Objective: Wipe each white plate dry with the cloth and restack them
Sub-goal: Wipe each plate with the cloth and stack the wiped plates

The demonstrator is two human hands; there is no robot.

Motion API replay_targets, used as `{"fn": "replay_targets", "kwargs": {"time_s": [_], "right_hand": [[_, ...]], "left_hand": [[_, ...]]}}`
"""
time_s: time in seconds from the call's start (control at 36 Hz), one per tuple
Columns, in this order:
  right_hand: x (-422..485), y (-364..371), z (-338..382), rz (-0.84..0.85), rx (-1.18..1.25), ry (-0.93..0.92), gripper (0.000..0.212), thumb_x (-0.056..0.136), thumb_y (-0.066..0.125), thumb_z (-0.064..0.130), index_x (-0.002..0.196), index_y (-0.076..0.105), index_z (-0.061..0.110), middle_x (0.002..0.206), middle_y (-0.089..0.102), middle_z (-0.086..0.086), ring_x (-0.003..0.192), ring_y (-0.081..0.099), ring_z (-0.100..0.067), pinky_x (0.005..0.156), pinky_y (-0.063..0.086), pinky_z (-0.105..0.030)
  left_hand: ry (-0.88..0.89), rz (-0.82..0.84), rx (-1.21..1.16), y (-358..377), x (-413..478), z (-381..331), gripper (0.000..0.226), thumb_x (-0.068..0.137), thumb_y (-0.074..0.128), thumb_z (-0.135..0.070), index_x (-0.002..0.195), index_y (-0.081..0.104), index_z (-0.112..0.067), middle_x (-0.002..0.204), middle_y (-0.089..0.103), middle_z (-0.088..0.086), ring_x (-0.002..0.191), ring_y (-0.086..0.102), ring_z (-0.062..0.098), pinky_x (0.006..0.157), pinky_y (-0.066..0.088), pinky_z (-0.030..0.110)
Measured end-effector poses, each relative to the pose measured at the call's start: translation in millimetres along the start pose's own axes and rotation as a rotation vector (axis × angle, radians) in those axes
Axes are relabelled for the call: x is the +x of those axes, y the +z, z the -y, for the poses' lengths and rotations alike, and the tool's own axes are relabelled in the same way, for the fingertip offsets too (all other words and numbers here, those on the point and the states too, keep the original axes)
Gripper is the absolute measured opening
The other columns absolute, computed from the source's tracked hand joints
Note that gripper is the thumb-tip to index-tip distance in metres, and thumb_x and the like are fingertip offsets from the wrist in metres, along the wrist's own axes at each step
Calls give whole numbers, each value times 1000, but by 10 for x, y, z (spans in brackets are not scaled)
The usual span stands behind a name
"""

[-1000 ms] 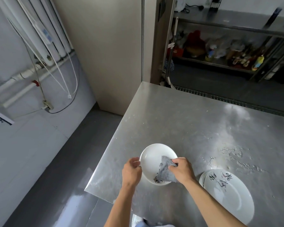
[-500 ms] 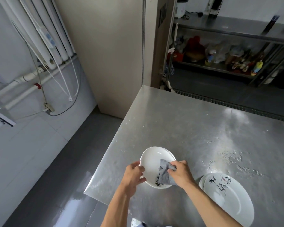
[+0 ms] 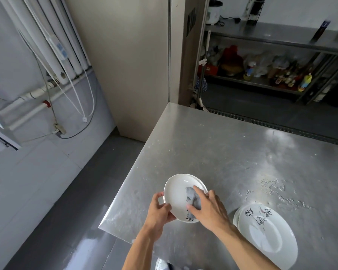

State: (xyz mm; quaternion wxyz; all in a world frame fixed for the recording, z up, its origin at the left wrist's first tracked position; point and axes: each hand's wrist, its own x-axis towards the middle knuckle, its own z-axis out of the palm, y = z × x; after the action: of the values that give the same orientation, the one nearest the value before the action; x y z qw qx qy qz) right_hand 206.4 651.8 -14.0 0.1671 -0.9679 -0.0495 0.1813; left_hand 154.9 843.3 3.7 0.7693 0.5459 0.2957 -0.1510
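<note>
Head view: a person stands at the near-left corner of a steel table point(image 3: 222, 152) with both forearms reaching in over its near edge. The left hand point(image 3: 159, 213) grips a white plate point(image 3: 176, 193) by its left rim, thumb on the face and fingers curled behind, and holds it tilted just above that corner of the table. The right hand point(image 3: 209, 209) is closed around a grey cloth point(image 3: 192, 197), which shows between its forefinger and thumb, and presses the cloth against the inner face of the plate. Black brush lettering shows at the plate's lower rim, partly covered by the cloth.

A stack of white plates point(image 3: 267, 236) lies flat on the table at its near edge, to the right of the hands. The top one bears black brush characters, and the rim of another shows beneath it on the left. Water droplets point(image 3: 271, 188) dot the tabletop just behind this stack.

Beyond the table's far edge stands a metal shelf rack point(image 3: 261, 80) crowded with bottles and bags. White pipes point(image 3: 47, 36) run along the wall to the table's left.
</note>
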Motion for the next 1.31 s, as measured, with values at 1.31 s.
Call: {"fn": "replay_targets", "kwargs": {"time_s": [1.31], "right_hand": [[-260, -597, 683, -201, 99, -679, 15, 92, 59, 31, 93, 69, 20, 125, 56, 11, 116, 49, -17, 92, 49, -38]], "left_hand": [[325, -59, -181, 179, -485, -86, 32, 105, 53, -8, 129, 62, -28, 111, 78, 19, 95, 76, 29, 83, 63, 35]]}}
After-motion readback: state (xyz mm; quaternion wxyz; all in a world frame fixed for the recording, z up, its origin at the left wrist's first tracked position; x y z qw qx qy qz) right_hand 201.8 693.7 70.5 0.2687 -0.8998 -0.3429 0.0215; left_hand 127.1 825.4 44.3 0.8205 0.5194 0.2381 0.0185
